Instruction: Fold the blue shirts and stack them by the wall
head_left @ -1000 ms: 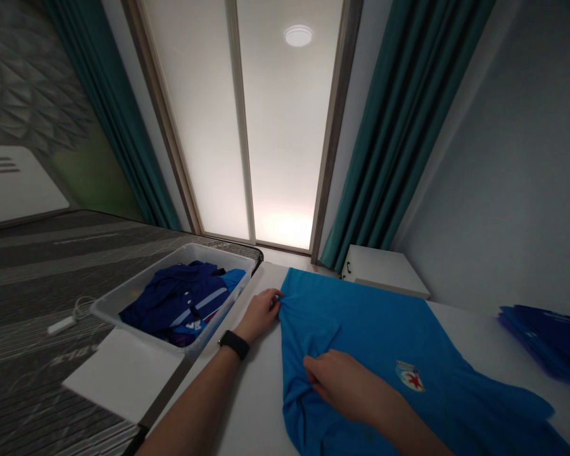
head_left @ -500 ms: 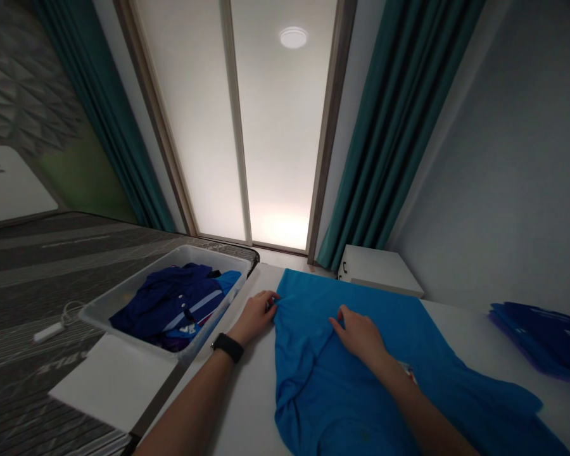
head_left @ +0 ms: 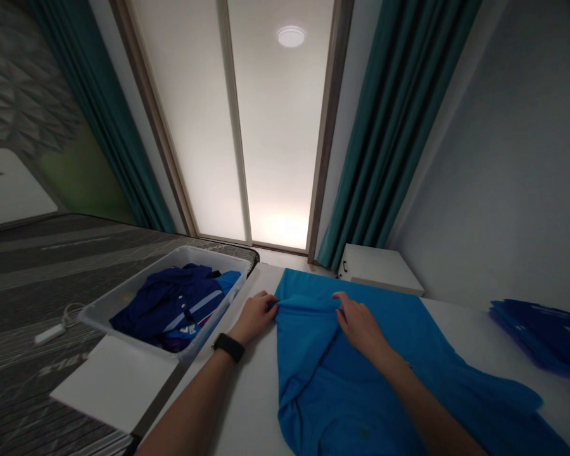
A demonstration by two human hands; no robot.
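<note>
A bright blue T-shirt [head_left: 361, 386] lies spread over the white table, its left side partly folded inward with wrinkles near the bottom. My left hand [head_left: 257, 316], with a dark watch on the wrist, pinches the shirt's left edge. My right hand [head_left: 358, 322] grips the fabric further right between thumb and fingers. Between both hands a strip of cloth is drawn up into a straight ridge. The shirt's far hem runs beyond my hands toward the table's far edge.
Left of the table, a clear plastic bin [head_left: 95, 310] holds crumpled dark blue clothes [head_left: 185, 301]. A stack of folded blue garments [head_left: 544, 335] sits at the table's right. A white cabinet [head_left: 380, 266] stands beyond, near the teal curtain [head_left: 399, 126].
My right hand has taken hold of the shirt and moved slightly up. The cloth between my hands has gone from loose to a taut, lifted ridge. My left hand stays at the edge.
</note>
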